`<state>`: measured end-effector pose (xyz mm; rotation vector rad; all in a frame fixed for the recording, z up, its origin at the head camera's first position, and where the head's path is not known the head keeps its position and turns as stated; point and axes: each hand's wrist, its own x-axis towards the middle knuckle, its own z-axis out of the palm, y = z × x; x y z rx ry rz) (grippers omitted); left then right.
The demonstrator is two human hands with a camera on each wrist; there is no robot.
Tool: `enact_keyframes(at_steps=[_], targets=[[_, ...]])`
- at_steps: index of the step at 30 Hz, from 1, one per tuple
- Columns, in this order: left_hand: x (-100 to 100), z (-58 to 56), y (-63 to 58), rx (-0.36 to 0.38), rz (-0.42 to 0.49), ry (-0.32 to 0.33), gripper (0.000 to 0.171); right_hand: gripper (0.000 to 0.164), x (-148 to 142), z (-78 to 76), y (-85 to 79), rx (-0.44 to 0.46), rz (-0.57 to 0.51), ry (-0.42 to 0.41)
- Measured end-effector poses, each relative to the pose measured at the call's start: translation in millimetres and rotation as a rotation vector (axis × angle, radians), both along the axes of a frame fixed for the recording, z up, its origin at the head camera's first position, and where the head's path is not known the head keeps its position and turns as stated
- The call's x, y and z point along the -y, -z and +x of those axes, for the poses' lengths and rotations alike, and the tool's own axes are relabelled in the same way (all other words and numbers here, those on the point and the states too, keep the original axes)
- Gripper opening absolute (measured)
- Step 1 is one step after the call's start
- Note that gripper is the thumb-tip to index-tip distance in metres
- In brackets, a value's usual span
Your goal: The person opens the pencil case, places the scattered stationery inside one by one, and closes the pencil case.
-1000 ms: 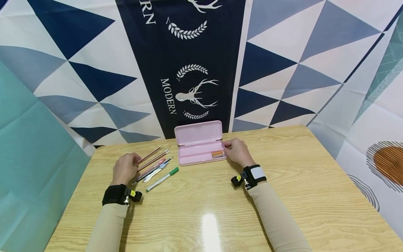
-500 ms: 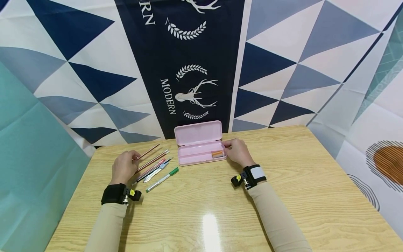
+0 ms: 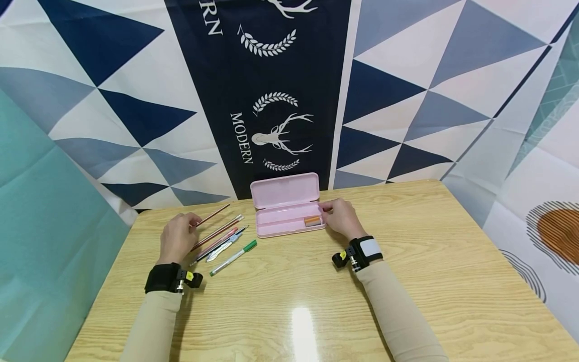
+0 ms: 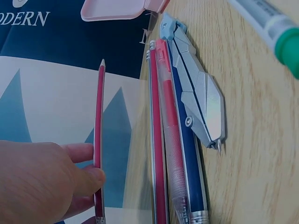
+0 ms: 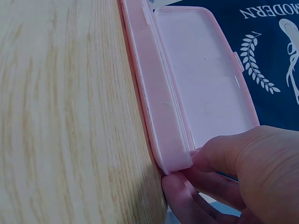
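Observation:
My left hand [image 3: 176, 237] pinches a slim red pencil [image 4: 98, 126] between thumb and fingers, its sharpened tip pointing away from me. Beside it on the table lie another red pencil or a pair [image 4: 158, 140], a clear-and-pink pen [image 4: 173, 121], a dark blue pencil [image 4: 190, 172] and a silver drawing compass [image 4: 198, 88]. At the back stands an open pink pencil case [image 3: 280, 216] with its lid raised. The right hand [image 3: 342, 219] grips the case's right end, thumb at the rim. Inside that end rests a small orange-and-grey eraser [image 3: 312, 221].
A green-capped marker [image 3: 232, 258] lies nearest me, right of the other pens. The wooden table [image 3: 280, 291] meets a patterned cloth backdrop [image 3: 289, 60] behind the case. A teal cloth [image 3: 40, 226] hangs on the left.
The left hand has lifted the pencil away from the others, shifting slightly back and to the left. The right hand keeps its grip on the pencil case.

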<state>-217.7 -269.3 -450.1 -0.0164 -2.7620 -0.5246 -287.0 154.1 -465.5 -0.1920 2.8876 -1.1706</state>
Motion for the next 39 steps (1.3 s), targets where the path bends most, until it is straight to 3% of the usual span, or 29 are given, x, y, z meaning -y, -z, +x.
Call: enact_keyframes(at_steps=[15, 39], targets=[[-5, -2.0, 2.1, -0.051, 0.013, 0.045, 0.024, 0.036, -1, -0.3, -0.3, -0.003, -0.005, 0.002], [-10, -4.9, 2.2, -0.061, -0.008, 0.131, 0.023, 0.033, 0, 1.1, 0.0, 0.007, -0.016, 0.007]])
